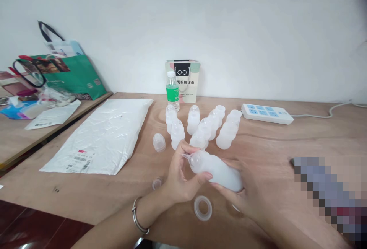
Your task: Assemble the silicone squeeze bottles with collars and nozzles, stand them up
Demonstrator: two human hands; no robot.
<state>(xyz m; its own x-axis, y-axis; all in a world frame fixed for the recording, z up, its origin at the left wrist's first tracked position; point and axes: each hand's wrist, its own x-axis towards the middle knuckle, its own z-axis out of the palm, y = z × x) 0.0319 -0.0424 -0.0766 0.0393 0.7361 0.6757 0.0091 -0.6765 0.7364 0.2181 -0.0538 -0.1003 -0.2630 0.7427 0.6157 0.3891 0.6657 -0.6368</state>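
My right hand (pixel 237 187) is wrapped around the body of a frosted white plastic bottle (pixel 223 172), which lies tilted with its top toward the left. Closed on the bottle's top end is my left hand (pixel 183 180), its thumb along the near side. A clear domed top with a thin pointed tip shows between its fingers. A translucent ring (pixel 196 207) lies on the table below the hands. Near my left wrist is a small clear piece (pixel 157 183), partly covered. A clear domed cap (pixel 159 143) stands beyond the left hand.
Several frosted bottles (pixel 226 136) stand in rows on the wooden table (pixel 275 149). Behind them are a green-labelled water bottle (pixel 172 93) and a paper bag (pixel 193 82). A white mailing bag (pixel 100 134) lies left, a power strip (pixel 266 114) right. A pixelated patch (pixel 329 195) hides the right edge.
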